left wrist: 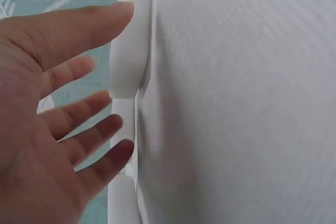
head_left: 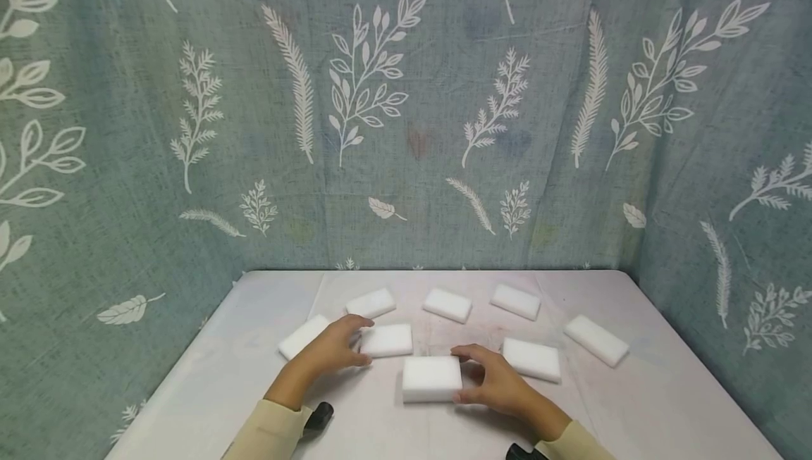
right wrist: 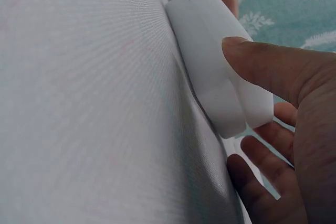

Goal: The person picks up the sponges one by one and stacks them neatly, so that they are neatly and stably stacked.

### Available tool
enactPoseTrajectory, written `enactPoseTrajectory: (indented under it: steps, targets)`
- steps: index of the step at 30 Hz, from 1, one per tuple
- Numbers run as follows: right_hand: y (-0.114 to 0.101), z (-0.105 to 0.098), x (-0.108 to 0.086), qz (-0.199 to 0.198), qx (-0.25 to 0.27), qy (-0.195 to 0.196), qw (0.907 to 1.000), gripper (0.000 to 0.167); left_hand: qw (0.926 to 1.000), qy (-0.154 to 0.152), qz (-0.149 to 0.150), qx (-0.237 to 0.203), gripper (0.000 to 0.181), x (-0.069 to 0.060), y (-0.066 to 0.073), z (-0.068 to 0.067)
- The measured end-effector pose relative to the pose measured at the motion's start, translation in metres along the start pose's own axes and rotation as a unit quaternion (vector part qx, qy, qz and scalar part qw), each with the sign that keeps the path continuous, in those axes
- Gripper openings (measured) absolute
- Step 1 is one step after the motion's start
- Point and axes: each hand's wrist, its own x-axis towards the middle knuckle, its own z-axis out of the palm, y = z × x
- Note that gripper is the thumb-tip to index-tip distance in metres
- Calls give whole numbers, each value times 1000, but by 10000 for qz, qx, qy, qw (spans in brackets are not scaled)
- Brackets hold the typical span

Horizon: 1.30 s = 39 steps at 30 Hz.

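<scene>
Two white sponges lie stacked near the table's front middle, the upper sponge (head_left: 433, 374) flat over the lower sponge (right wrist: 202, 66). My right hand (head_left: 497, 382) pinches the right end of the upper one, thumb on the near side and index finger on the far side. In the right wrist view, the thumb (right wrist: 257, 64) presses that sponge's edge. My left hand (head_left: 333, 351) is spread above the table with thumb and fingers apart, around the left end of another white sponge (head_left: 388, 341). Its fingers (left wrist: 97, 135) hold nothing in the left wrist view.
Several more white sponges lie singly about: one sponge (head_left: 304, 337) beside the left hand, a back-row sponge (head_left: 447, 304), one right of the right hand (head_left: 531, 360), and a far-right sponge (head_left: 596, 340). A leaf-patterned curtain (head_left: 406, 220) surrounds the white table (head_left: 660, 403).
</scene>
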Motion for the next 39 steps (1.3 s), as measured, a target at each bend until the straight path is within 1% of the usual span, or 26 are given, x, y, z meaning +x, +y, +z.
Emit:
enactPoseTrajectory:
  steps: [4, 5, 7, 11, 17, 21, 25, 31, 35, 39]
  targets:
    - [0, 2, 1, -14, 167, -40, 9999, 75, 9996, -92, -264, -106, 69, -1, 0, 2]
    - [0, 3, 1, -18, 186, -52, 9998, 75, 9994, -108, -331, -83, 69, -2, 0, 3]
    - [1, 4, 1, -27, 254, -57, 9997, 75, 9992, -122, -371, 12, 68, -2, 0, 4]
    - [2, 6, 1, -61, 341, -51, 9994, 74, 9994, -52, -295, 145, 66, -3, -1, 5]
    - [2, 6, 0, -36, 463, -83, 9989, 74, 9995, 44, -216, -211, 65, -2, -2, 5]
    - [1, 5, 0, -3, 483, -113, 9988, 74, 9994, 117, -146, -296, 64, -1, 0, 4]
    - [1, 4, 1, -18, 456, -112, 9989, 74, 9994, 139, 26, -323, 60, -1, 5, -1]
    - [-1, 2, 1, 2, 529, -90, 9986, 75, 9973, 39, 456, -570, 57, -2, 22, -10]
    - [-1, 2, 1, 8, 574, -101, 9983, 77, 9958, -3, 750, -530, 57, -2, 29, -11]
    - [1, 2, 1, 22, 526, -115, 9985, 78, 9953, 4, 884, -404, 55, -1, 33, -10]
